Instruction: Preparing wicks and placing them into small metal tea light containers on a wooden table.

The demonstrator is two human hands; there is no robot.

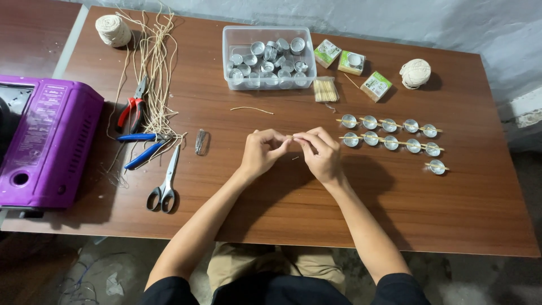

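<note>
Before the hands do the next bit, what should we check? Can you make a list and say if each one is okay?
1. Both hands meet over the table: ok. The left hand and right hand touch at the fingertips.
2. What they pinch: cannot tell, it is too small; it looks like a thin stick.
3. Finished cups lined up, out of the way: ok, in rows right of the hands.
4. Spare cups within reach: ok, the tub holds many.
5. Sticks nearby: ok, a bundle lies by the tub.
6. Scissors away from the hands: ok, they lie to the left.
</note>
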